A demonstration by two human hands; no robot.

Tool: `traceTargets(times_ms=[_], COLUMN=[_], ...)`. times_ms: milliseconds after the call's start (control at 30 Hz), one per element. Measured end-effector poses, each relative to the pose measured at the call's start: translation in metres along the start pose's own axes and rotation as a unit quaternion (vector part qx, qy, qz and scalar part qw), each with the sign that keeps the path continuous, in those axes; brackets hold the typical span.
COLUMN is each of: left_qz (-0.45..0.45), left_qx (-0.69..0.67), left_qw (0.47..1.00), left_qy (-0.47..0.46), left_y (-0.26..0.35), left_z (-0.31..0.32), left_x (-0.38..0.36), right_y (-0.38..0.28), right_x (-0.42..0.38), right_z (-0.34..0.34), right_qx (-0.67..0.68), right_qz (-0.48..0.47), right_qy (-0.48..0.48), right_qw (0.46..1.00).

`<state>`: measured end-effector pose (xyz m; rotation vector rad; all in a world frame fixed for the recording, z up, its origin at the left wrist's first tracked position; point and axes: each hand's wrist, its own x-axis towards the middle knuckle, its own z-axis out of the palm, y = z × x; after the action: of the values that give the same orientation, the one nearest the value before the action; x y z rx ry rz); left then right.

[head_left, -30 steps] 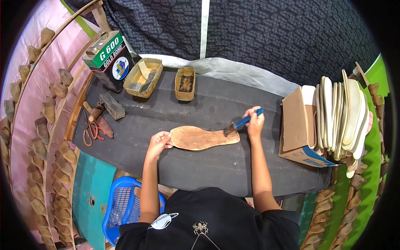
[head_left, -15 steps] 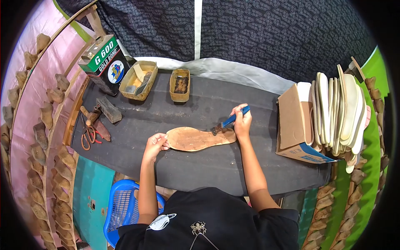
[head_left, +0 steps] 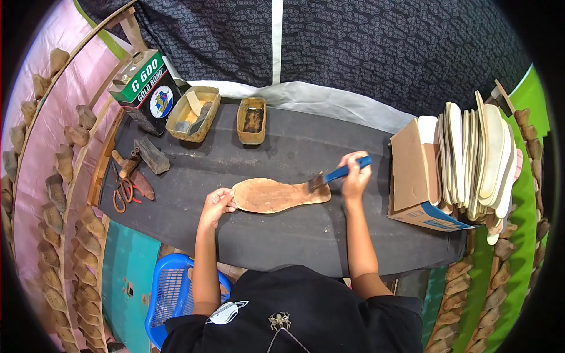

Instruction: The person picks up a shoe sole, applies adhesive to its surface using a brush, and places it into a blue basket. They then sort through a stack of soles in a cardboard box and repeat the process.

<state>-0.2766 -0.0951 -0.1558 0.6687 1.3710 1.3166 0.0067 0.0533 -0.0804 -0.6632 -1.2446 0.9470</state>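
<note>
A tan, sole-shaped piece (head_left: 271, 196) lies across the dark cloth of the table, its wide end to the left. My left hand (head_left: 218, 206) pinches that wide end between thumb and fingers. A blue-handled brush (head_left: 339, 172) is gripped in my right hand (head_left: 355, 176), above and right of the narrow end. The dark bristles of the brush touch the sole near its narrow right end. The surface under the bristles is partly hidden.
Behind are a G 600 can (head_left: 146, 94), a tray with scraps (head_left: 194, 115) and a small stained container (head_left: 252, 121). Scissors (head_left: 123, 191), a hammer (head_left: 125, 163) and a dark block (head_left: 152, 155) lie left. A cardboard box (head_left: 412, 176) of pale soles (head_left: 471, 156) stands right.
My right hand and the brush have moved right, and the bristles have shifted toward the sole's narrow end. My left hand keeps its hold.
</note>
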Motion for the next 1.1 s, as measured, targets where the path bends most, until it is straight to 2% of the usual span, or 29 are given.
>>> traceTargets(times_ms=[33, 100, 133, 200, 300, 400, 533, 600, 733, 800, 900, 933, 1100], left_qz=[0.002, 0.0, 0.001, -0.001, 0.003, 0.005, 0.008, 0.006, 0.008, 0.009, 0.007, 0.003, 0.004], left_qx=[-0.008, 0.0, 0.005, 0.002, -0.002, 0.001, 0.004, 0.005, 0.004, 0.005, 0.007, 0.008, 0.011], left_qw=[1.0, 1.0, 1.0, 1.0, 1.0, 1.0, 1.0, 1.0, 1.0, 1.0, 1.0, 1.0, 1.0], left_qy=[-0.006, -0.003, -0.001, -0.005, -0.01, -0.005, -0.003, -0.002, -0.005, -0.008, -0.013, -0.014, -0.012], left_y=[-0.001, 0.002, 0.004, 0.002, 0.0, 0.001, 0.0, 0.003, 0.001, 0.0, 0.002, 0.002, 0.003], left_z=[-0.001, 0.001, 0.001, 0.0, -0.001, 0.0, 0.0, 0.002, 0.001, 0.0, -0.002, -0.002, -0.001], left_x=[0.0, -0.002, -0.003, -0.002, 0.0, -0.002, 0.0, -0.002, -0.001, 0.0, -0.001, -0.001, -0.002], right_y=[-0.006, -0.001, -0.001, 0.005, -0.005, 0.0, 0.007, 0.007, -0.007, -0.007, -0.004, -0.001, 0.006], right_x=[-0.008, -0.025, -0.032, -0.039, -0.036, -0.033, -0.022, -0.018, -0.017, -0.026, -0.04, -0.042, -0.035], right_z=[0.009, 0.025, 0.033, 0.041, 0.044, 0.027, -0.01, -0.025, -0.021, -0.002, 0.009, 0.007, -0.026], right_qx=[0.018, 0.049, 0.038, -0.076, -0.119, -0.175, -0.171, -0.174, -0.226, -0.057, -0.087, -0.106, -0.113], right_qz=[0.021, 0.0, -0.001, -0.047, -0.063, -0.063, -0.065, -0.024, -0.044, -0.065, -0.092, -0.073, -0.025], right_qy=[-0.032, -0.086, -0.082, -0.088, -0.131, -0.111, -0.079, -0.064, -0.067, -0.063, -0.15, -0.157, -0.075], right_qw=[0.999, 0.995, 0.996, 0.992, 0.982, 0.976, 0.98, 0.982, 0.971, 0.994, 0.981, 0.979, 0.99])
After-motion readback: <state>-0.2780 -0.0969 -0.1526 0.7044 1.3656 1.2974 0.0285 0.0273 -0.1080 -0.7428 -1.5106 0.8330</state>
